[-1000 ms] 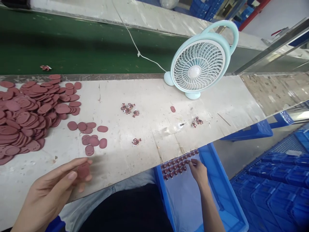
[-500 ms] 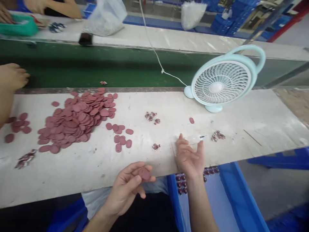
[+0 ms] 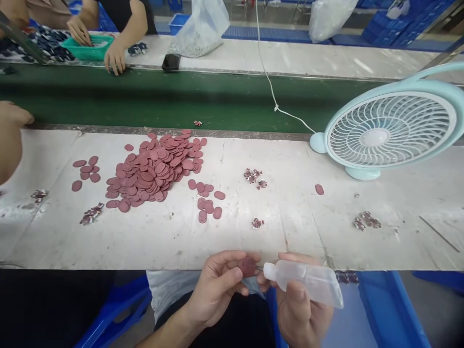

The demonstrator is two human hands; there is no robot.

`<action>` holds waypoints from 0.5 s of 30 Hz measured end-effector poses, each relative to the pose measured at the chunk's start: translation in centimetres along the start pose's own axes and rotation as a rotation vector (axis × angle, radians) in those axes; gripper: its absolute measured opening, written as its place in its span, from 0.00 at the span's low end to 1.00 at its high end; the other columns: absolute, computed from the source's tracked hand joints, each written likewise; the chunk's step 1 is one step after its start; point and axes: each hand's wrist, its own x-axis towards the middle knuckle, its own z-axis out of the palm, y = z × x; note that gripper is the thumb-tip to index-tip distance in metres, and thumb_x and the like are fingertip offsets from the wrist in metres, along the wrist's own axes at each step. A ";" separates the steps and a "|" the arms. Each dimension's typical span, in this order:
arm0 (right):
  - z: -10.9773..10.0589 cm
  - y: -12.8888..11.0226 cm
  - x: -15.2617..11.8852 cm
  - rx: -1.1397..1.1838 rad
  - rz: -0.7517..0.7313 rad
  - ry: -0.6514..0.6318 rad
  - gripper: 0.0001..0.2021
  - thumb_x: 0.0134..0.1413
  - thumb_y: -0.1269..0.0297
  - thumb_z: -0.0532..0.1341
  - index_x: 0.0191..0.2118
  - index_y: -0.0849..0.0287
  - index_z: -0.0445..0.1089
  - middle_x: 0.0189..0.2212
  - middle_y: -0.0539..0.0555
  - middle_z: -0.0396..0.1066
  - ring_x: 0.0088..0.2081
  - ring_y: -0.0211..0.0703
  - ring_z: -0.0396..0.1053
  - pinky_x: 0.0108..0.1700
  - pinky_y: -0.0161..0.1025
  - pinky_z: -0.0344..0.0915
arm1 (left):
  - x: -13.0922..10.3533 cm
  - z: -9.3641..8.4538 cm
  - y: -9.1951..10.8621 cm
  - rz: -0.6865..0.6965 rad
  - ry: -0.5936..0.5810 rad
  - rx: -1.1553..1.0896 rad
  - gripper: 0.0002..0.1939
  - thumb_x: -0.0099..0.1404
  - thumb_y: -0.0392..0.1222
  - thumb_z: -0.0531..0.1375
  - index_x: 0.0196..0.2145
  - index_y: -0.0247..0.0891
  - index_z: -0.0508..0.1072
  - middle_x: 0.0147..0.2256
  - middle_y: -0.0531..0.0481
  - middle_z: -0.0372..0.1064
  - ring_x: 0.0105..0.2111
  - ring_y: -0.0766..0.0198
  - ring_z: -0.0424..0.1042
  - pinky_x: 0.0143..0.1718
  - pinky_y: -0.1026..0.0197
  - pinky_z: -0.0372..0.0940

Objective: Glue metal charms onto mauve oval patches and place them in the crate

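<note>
Near the table's front edge, my left hand (image 3: 221,290) pinches a dark red oval disc (image 3: 247,267) between thumb and fingers. My right hand (image 3: 302,302) is closed around a translucent white squeeze bottle (image 3: 308,280), which lies tilted with its thin tip pointing left at the disc. Whether the tip touches the disc is too small to tell. A big pile of red oval discs (image 3: 148,169) lies on the left of the white table (image 3: 232,241), with a smaller group (image 3: 208,205) to its right. Small shiny metallic pieces (image 3: 253,175) sit in clusters near the middle.
A pale blue fan (image 3: 391,130) stands at the right, its white cord running upward. Below the table edge is a blue tray (image 3: 391,304) holding dark red pieces. Another person's hand (image 3: 16,113) is at the left; more hands work beyond the green belt (image 3: 224,104).
My right hand, empty before, now holds the bottle beside the disc. My left hand still holds the disc. The view has shifted left, and the hands across the belt show more fully.
</note>
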 end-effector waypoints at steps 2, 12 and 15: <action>0.2 0.4 -0.2 -0.051 -0.092 0.007 0.11 0.65 0.60 0.61 0.50 0.54 0.71 0.30 0.51 0.73 0.24 0.43 0.74 0.24 0.40 0.74 | -0.1 0.0 0.0 0.003 0.008 0.004 0.11 0.63 0.36 0.68 0.44 0.44 0.82 0.49 0.43 0.81 0.40 0.59 0.82 0.30 0.70 0.72; -0.7 0.7 -0.7 -0.238 -0.200 0.065 0.10 0.63 0.63 0.63 0.48 0.59 0.72 0.34 0.53 0.74 0.27 0.41 0.74 0.30 0.40 0.76 | -0.2 0.3 -0.1 0.009 -0.018 -0.004 0.11 0.63 0.36 0.68 0.43 0.44 0.82 0.48 0.43 0.81 0.39 0.61 0.81 0.29 0.70 0.72; -0.6 0.5 -0.7 -0.274 -0.192 0.049 0.11 0.62 0.62 0.63 0.49 0.60 0.72 0.32 0.53 0.75 0.27 0.43 0.75 0.29 0.41 0.75 | -0.2 0.3 -0.1 0.012 -0.019 0.006 0.11 0.63 0.35 0.68 0.44 0.44 0.82 0.48 0.43 0.81 0.39 0.61 0.81 0.29 0.70 0.72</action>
